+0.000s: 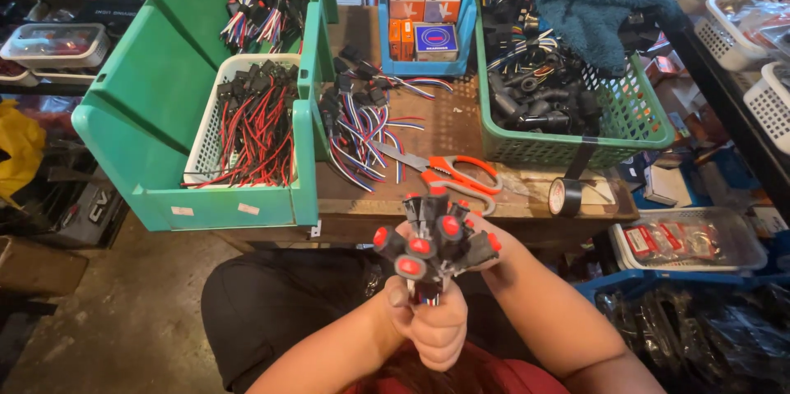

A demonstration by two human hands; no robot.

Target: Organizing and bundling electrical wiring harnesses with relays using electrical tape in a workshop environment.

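Observation:
A bunch of black connectors with red faces (434, 234) stands upright in front of my chest, their wires gathered below. My left hand (429, 322) is clenched around the wire bundle under the connectors. My right hand (484, 247) sits behind the cluster on its right side, mostly hidden, fingers against the connectors. Both hands hover over my lap, just short of the wooden bench's front edge (362, 211).
Orange-handled scissors (454, 172) and a roll of black tape (565, 196) lie on the bench. A loose pile of wired connectors (360, 127) sits beside a large teal bin (156, 106) holding a white basket (247, 118). A green basket (576, 106) stands at right, a blue bin of boxes (424, 11) behind.

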